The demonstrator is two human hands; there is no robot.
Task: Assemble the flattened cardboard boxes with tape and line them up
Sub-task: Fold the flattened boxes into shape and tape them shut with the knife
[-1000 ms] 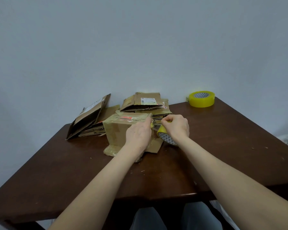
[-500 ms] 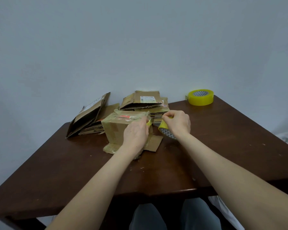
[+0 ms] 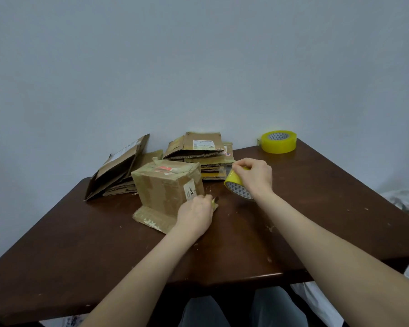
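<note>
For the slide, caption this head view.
Left hand steadies the cardboard box; right hand holds a yellow tape roll.

Box (image 3: 168, 187) upright mid worktop (image 3: 316, 208). Flat boxes: leaning stack (image 3: 118, 166) behind-left, pile (image 3: 198, 149) behind. Spare tape roll (image 3: 278, 141) far right corner. Left hand (image 3: 195, 214) at box's right base; right hand (image 3: 254, 175) with roll (image 3: 236, 186) right of box.

The left hand (image 3: 194, 214) covers the near right corner of the upright cardboard box (image 3: 168, 188) and its bottom flap. The right hand (image 3: 254, 177) hides most of the held yellow tape roll (image 3: 236, 186). Print on the shipping label (image 3: 203, 143) is too small to read.
</note>
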